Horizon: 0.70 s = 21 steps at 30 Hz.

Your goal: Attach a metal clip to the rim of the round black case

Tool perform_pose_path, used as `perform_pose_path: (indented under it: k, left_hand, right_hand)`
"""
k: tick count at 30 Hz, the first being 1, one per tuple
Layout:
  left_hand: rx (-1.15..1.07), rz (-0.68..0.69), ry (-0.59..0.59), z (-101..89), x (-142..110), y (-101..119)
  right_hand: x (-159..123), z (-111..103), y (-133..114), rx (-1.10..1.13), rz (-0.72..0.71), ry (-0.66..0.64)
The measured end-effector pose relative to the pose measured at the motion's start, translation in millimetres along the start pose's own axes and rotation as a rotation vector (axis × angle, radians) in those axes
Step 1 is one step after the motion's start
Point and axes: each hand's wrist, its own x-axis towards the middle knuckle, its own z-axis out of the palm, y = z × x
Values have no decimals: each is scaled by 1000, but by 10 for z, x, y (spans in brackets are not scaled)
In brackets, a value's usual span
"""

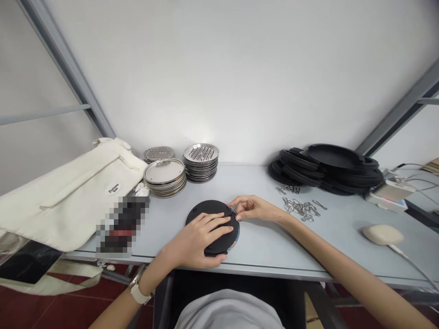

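A round black disc (211,211) lies on the table in front of me, with a shiny coloured rim along its right edge. My left hand (202,237) rests flat across it, fingers spread on top and thumb by the near edge. At the disc's right edge, my right hand (250,208) pinches a small metal clip (232,210) with a ring, which touches the rim. Its far end is partly hidden by the fingers. Several similar metal clips (300,207) are scattered to the right of that hand.
Behind the disc stand stacks of round metal grater plates (200,155) and smooth metal discs (164,171). Black round frames (329,164) are piled at the back right. A cream bag (85,187) lies left; a white corded device (383,234) and white boxes (389,194) are right.
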Motion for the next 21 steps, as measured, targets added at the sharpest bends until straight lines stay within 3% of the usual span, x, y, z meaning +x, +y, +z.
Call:
perform_pose_path:
  k: [21]
  left_hand:
    - [3, -6, -10, 1, 3, 2]
  right_hand:
    - [-7, -28, 30, -56, -6, 1]
